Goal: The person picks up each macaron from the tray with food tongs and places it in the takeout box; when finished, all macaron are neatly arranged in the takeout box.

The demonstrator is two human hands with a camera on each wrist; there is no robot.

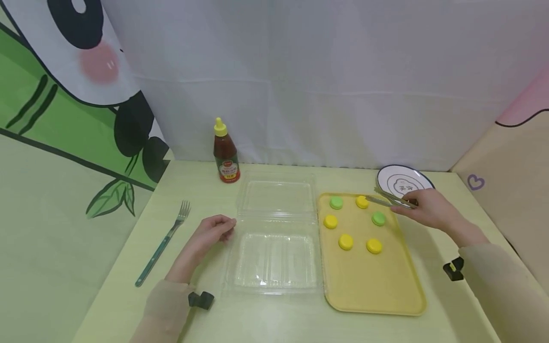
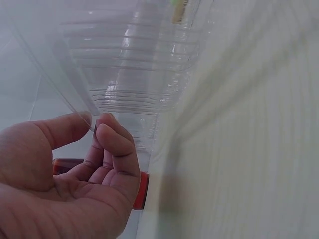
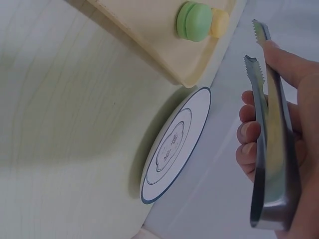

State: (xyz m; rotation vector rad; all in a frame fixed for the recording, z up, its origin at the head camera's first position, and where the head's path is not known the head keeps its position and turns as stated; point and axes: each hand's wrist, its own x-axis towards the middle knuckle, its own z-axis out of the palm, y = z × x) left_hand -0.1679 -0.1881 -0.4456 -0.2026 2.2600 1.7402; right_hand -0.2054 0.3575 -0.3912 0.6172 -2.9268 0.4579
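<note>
My left hand (image 1: pixel 211 232) is at the left edge of a clear plastic hinged container (image 1: pixel 274 262), which lies unfolded. In the left wrist view, its thumb and forefinger pinch the container's thin rim (image 2: pixel 82 115). My right hand (image 1: pixel 439 214) grips metal tongs (image 3: pixel 274 144), whose toothed tips stand apart with nothing between them. Those tips hover over the far end of a yellow tray (image 1: pixel 373 290), close to a yellow macaron (image 1: pixel 362 202) and a green macaron (image 1: pixel 379 218). Several more macarons lie spread over the tray's far half.
Behind the tray's far right corner is a white plate (image 1: pixel 394 172) with a blue rim, partly covered by the tongs and right hand. A sauce bottle (image 1: pixel 226 155) with a yellow cap stands at the back. On the left lies a green-handled fork (image 1: pixel 156 257).
</note>
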